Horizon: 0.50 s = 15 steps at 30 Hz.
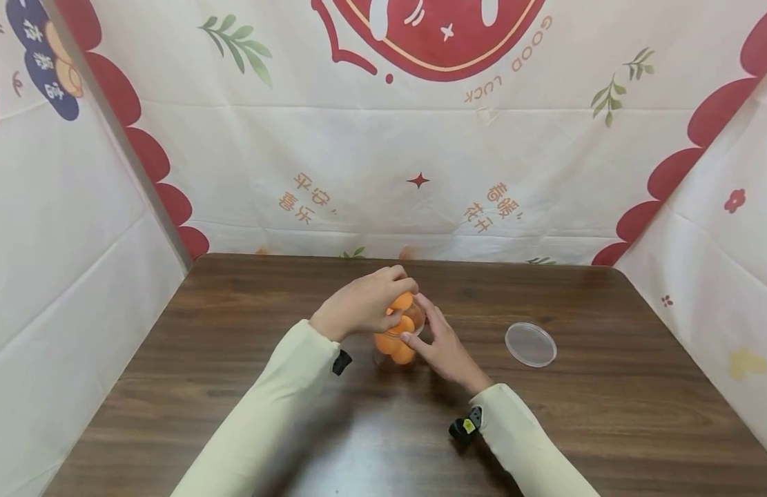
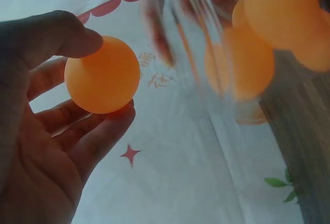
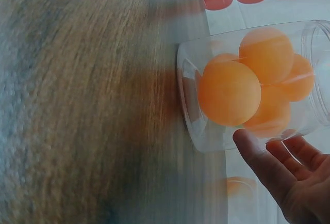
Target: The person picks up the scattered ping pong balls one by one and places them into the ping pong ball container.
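Observation:
In the head view, my left hand [image 1: 367,301] pinches an orange ping-pong ball [image 1: 402,301] at the mouth of a clear plastic jar. The left wrist view shows that ball [image 2: 103,74] between the thumb and fingertips, beside the jar wall. My right hand [image 1: 447,351] grips the jar [image 3: 219,137] from the right, thumb on the near side and fingers round the far side. Several orange balls [image 3: 229,93] lie inside the jar, visible through its wall. The jar stands upright on the table.
A round clear lid [image 1: 531,344] lies flat on the brown wooden table [image 1: 607,414], right of the jar. Printed white cloth [image 1: 383,145] hangs behind the table and along both sides. Black wrist straps [image 1: 464,429] show at the sleeves.

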Each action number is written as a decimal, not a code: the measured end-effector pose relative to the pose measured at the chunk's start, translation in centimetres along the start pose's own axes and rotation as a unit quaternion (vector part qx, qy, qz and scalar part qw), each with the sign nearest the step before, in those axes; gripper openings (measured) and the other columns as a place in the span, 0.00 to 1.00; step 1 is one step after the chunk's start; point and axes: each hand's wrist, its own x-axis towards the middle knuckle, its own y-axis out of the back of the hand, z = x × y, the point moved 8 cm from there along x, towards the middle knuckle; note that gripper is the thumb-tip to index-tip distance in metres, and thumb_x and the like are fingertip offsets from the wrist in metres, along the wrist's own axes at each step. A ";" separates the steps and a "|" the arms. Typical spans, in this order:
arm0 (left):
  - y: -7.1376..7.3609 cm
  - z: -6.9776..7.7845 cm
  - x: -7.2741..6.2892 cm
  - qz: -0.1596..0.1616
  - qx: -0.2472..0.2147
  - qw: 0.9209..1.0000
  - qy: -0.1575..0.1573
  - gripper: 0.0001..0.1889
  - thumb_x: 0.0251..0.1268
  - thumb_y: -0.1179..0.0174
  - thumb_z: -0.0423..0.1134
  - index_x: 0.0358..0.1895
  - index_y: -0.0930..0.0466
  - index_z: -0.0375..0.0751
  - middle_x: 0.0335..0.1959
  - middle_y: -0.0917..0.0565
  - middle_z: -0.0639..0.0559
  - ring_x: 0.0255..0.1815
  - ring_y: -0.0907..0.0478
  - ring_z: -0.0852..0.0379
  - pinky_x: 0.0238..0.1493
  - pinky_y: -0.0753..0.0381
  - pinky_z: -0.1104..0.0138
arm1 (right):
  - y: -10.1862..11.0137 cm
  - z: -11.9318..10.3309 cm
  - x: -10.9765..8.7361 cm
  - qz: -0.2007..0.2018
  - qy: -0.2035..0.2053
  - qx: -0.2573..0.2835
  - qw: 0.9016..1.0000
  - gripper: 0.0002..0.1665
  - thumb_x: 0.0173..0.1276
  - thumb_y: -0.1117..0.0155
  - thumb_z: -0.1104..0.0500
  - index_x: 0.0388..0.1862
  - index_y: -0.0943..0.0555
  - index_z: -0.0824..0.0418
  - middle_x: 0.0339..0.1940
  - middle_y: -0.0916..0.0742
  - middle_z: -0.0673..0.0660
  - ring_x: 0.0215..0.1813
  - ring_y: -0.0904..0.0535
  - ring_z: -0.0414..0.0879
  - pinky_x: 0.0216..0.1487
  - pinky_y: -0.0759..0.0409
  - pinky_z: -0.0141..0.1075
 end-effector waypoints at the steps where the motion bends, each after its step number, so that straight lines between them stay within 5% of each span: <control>1: -0.2 -0.1 0.1 -0.008 0.002 1.000 0.005 0.19 0.58 0.36 0.34 0.54 0.23 0.41 0.46 0.23 0.49 0.43 0.27 0.56 0.47 0.23 0.67 | 0.0 0.0 0.0 -0.001 -0.002 0.001 1.000 0.43 0.68 0.40 0.49 0.76 0.50 0.44 0.75 0.40 0.59 0.71 0.38 0.59 0.62 0.33 0.60; 15: -2.2 -0.5 0.8 -0.046 -0.010 0.999 0.017 0.19 0.59 0.37 0.36 0.55 0.24 0.41 0.44 0.24 0.49 0.39 0.28 0.57 0.43 0.24 0.68 | -0.1 0.0 0.1 -0.003 -0.006 0.002 1.000 0.44 0.69 0.41 0.50 0.77 0.51 0.45 0.74 0.40 0.60 0.71 0.38 0.62 0.63 0.33 0.60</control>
